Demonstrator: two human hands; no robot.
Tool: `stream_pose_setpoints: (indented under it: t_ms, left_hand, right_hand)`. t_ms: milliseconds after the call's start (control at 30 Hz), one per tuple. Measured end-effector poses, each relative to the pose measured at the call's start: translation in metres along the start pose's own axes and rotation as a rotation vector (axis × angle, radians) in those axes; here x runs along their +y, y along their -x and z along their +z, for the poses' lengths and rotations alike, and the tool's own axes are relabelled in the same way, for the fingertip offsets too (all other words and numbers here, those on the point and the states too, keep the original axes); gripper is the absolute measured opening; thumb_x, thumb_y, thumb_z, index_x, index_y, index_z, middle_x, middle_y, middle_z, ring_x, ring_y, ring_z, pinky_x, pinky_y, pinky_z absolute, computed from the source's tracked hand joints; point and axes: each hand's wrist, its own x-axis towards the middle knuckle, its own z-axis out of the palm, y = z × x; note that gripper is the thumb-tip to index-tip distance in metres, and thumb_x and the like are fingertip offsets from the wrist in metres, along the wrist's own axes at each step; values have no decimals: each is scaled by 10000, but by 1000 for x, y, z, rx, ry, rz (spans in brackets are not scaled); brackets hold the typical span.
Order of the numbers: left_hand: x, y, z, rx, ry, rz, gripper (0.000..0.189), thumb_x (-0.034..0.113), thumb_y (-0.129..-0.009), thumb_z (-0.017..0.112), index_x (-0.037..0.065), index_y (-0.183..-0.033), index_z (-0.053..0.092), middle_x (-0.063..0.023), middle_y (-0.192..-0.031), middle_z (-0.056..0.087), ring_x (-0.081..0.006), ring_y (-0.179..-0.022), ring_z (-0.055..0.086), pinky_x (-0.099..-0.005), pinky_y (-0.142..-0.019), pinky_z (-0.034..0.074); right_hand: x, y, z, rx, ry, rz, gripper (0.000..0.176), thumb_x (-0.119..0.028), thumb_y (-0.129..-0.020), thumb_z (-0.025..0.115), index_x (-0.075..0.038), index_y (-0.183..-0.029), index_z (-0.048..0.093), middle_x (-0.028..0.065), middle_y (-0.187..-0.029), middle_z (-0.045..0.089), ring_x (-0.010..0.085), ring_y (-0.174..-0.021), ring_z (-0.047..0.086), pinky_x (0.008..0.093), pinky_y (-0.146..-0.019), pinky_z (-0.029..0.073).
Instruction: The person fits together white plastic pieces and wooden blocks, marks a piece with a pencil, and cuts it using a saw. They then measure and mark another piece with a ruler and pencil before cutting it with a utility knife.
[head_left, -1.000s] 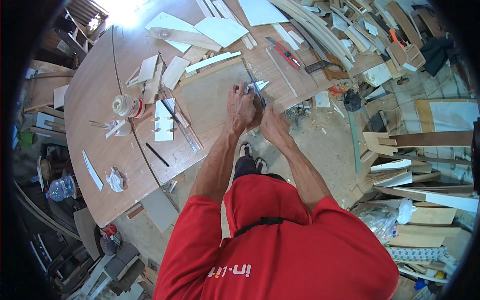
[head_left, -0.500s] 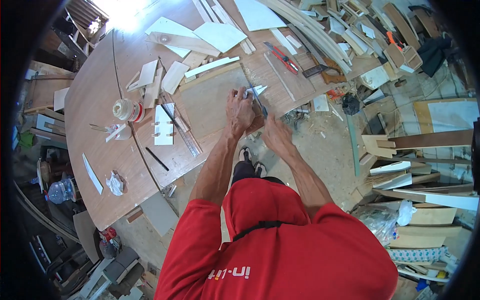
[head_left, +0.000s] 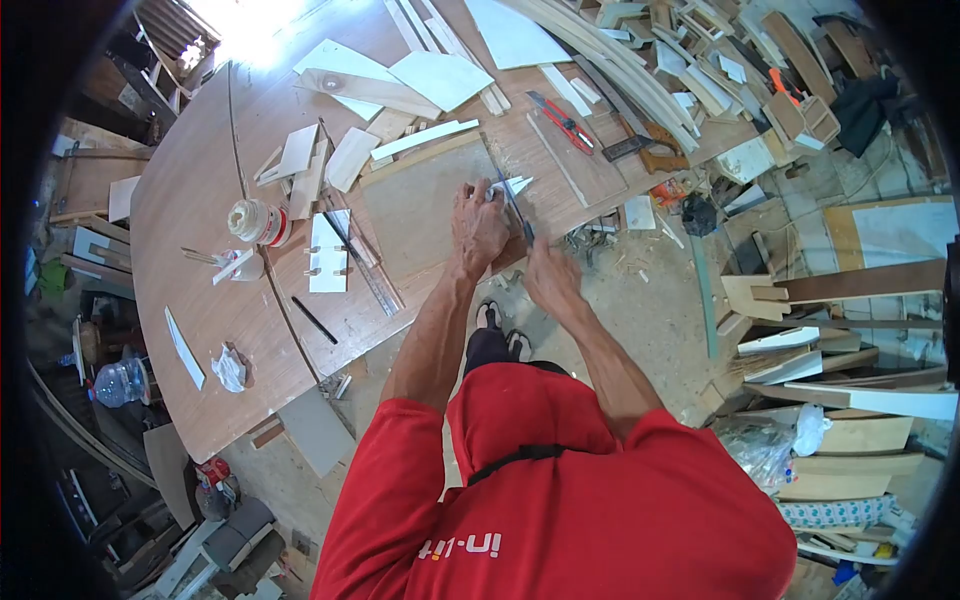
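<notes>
My left hand [head_left: 480, 228] presses on a small white pointed piece [head_left: 516, 186] at the near edge of a flat brown board [head_left: 420, 205], its fingers closed on the piece. My right hand [head_left: 552, 272] is wrapped round the handle of a thin saw [head_left: 516, 208]. The blade lies across the white piece, just right of my left fingers. Most of the handle is hidden in my right hand. A white strip [head_left: 425, 138] rests along the board's far side.
On the table [head_left: 190, 290] are a white jar [head_left: 258, 221], a slotted white piece [head_left: 328, 252], a metal ruler [head_left: 375, 283], a black pen [head_left: 314, 320], a red cutter [head_left: 562, 122], a wooden-handled saw [head_left: 664, 150] and crumpled paper [head_left: 230, 369]. Wood offcuts lie at the right.
My right hand has shifted slightly with the saw along its line. My left hand stays on the white piece. Other things look the same.
</notes>
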Motion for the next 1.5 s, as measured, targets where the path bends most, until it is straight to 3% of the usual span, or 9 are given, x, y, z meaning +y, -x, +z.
stream_pose_setpoints:
  t_ms: [300,433,533,700,833,900,1333,1433,1500]
  left_hand:
    - [0,0,0,9,-38,18,457,103,-638,688,41,-1091,675,-106,-1200,555,-349,-1043,506,-400,-890,479]
    - [4,4,0,37,20,28,406,89,-651,640,0,-1045,678,-140,-1152,564,-348,-1008,510,-416,-910,435]
    - [2,-1,-2,11,21,9,411,96,-644,648,0,-1043,679,-137,-1153,563,-347,-1009,510,-412,-907,437]
    - [4,1,-3,29,23,12,383,118,-660,654,7,-1025,688,-137,-1136,563,-353,-1034,504,-411,-932,428]
    - [2,-1,-2,29,-23,44,435,56,-647,636,38,-1081,671,-109,-1168,565,-342,-1012,508,-391,-870,480]
    - [3,0,-2,29,-20,21,435,42,-648,628,40,-1080,672,-108,-1158,568,-338,-1010,510,-398,-869,477]
    - [2,1,4,21,-57,10,391,47,-670,635,65,-1057,687,-78,-1136,571,-325,-1022,514,-382,-855,497]
    - [3,-1,0,64,63,2,330,49,-664,612,18,-983,693,-129,-1093,566,-350,-1024,510,-418,-915,435]
    - [3,0,-1,0,-11,-23,334,55,-699,627,58,-1027,691,-86,-1129,570,-326,-1022,513,-387,-856,494]
  right_hand:
    - [2,7,4,23,-41,13,274,-135,-862,457,86,-1020,492,334,-831,636,487,-829,642,556,-763,480]
    - [4,-4,9,-20,2,28,310,-143,-871,450,88,-1076,474,334,-837,637,485,-837,641,554,-770,477]
    - [4,-8,14,54,-29,-10,286,-155,-937,417,58,-1122,460,332,-800,628,518,-806,615,588,-760,443]
    - [6,-5,9,-18,-23,32,359,-162,-893,450,99,-1139,449,337,-889,639,474,-865,643,547,-783,478]
    - [-1,-10,7,96,-19,-30,310,-145,-872,470,68,-1097,477,322,-835,636,517,-818,618,572,-768,463]
    - [0,6,-1,0,-9,60,292,-151,-866,481,68,-1060,486,333,-880,628,504,-870,617,567,-791,463]
    - [-8,-12,-10,-43,36,10,289,-118,-865,435,100,-1025,537,336,-862,643,482,-866,644,539,-791,493]
    - [-10,-12,-8,-19,76,-18,295,-115,-862,438,109,-1032,527,339,-865,641,485,-870,642,542,-794,491]
    - [-8,2,-10,-23,53,57,297,-123,-864,446,110,-1026,530,339,-859,641,483,-861,644,543,-792,489]
